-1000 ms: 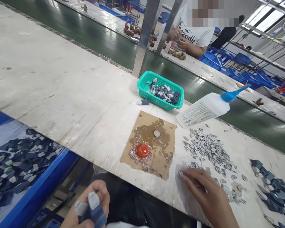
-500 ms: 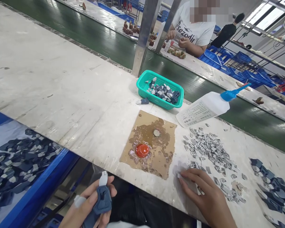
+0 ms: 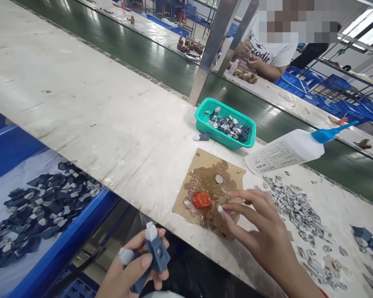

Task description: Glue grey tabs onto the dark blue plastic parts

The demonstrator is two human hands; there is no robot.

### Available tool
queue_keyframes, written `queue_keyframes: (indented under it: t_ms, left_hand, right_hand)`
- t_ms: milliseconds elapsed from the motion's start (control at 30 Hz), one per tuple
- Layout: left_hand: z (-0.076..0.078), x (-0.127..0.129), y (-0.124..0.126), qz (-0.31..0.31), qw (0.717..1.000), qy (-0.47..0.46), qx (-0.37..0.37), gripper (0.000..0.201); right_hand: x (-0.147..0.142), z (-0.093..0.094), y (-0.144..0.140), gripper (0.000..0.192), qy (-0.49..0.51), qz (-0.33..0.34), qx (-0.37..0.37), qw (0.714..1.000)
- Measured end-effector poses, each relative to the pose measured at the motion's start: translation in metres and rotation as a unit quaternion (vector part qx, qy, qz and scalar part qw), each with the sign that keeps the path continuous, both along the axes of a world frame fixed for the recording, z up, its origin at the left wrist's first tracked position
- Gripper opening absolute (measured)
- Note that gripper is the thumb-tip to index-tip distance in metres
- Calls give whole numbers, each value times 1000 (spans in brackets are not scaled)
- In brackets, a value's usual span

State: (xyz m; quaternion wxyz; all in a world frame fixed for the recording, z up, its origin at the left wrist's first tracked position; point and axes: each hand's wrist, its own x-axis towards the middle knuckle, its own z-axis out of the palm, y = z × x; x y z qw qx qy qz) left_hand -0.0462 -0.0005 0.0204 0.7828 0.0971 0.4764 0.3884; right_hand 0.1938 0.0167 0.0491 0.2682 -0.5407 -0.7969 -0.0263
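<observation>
My left hand point(image 3: 133, 269) is below the table edge and grips a dark blue plastic part point(image 3: 157, 252) with a white tip. A white guard covers one of its fingers. My right hand point(image 3: 261, 236) hovers over the glue-stained cardboard square point(image 3: 205, 165), pinching a small grey piece point(image 3: 220, 209) at its fingertips, just right of the red cap point(image 3: 201, 200). A pile of small grey pieces point(image 3: 295, 207) lies to the right of that hand.
A teal basket point(image 3: 202, 120) of blue-grey parts stands behind the cardboard, one loose part point(image 3: 202, 137) beside it. A white glue bottle point(image 3: 286, 151) with a blue nozzle lies on its side. A blue bin point(image 3: 62, 244) of dark parts is at left. A person works across the green conveyor point(image 3: 149, 54).
My right hand lifted off the grey pile and moved left over the cardboard with a small piece. My left hand turned the blue part upright. The camera view shifted left.
</observation>
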Motion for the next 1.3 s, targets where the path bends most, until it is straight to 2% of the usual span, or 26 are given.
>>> queue_keyframes:
  t_ms: [133, 233, 300, 667, 867, 1033, 1167, 1300]
  left_hand:
    - [-1, 3, 1, 28, 999, -15, 14, 25]
    - [3, 4, 1, 63, 998, 14, 0, 28]
    - [4, 2, 0, 65, 997, 28, -8, 28]
    - [2, 0, 0, 31, 998, 60, 8, 34]
    - [-7, 5, -2, 36, 997, 54, 36, 32]
    - [-14, 11, 0, 7, 994, 68, 81, 31]
    - [-11, 17, 3, -10, 990, 78, 119, 27]
    - [0, 24, 4, -24, 973, 158, 167, 18]
  right_hand:
    - [-15, -2, 26, 5, -19, 33, -23, 999]
    - [-18, -3, 31, 5, -38, 46, -29, 998]
    - [-19, -2, 31, 5, -52, 56, -32, 997]
    - [-20, 1, 31, 6, -81, 68, -44, 993]
    - [-20, 3, 29, 6, -79, 64, -39, 994]
    - [-19, 4, 30, 5, -64, 31, 4, 997]
    - [-20, 6, 26, 5, -53, 17, 13, 998]
    - [-33, 15, 9, 8, 23, -13, 9, 1000]
